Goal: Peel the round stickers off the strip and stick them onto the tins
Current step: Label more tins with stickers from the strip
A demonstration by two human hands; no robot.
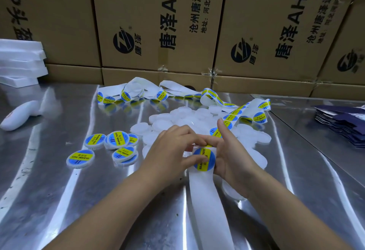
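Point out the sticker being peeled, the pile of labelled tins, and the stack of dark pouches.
Sticker (204, 159), head view, its blue-yellow face.
Labelled tins (118, 139), head view, top tin's label.
Dark pouches (343, 123), head view, stack's top.

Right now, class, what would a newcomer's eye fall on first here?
Both hands, the left hand and right hand, meet at centre over a blue-and-yellow sticker on the white strip. Left of them lie labelled tins on the shiny metal table; printed cardboard boxes wall off the back.
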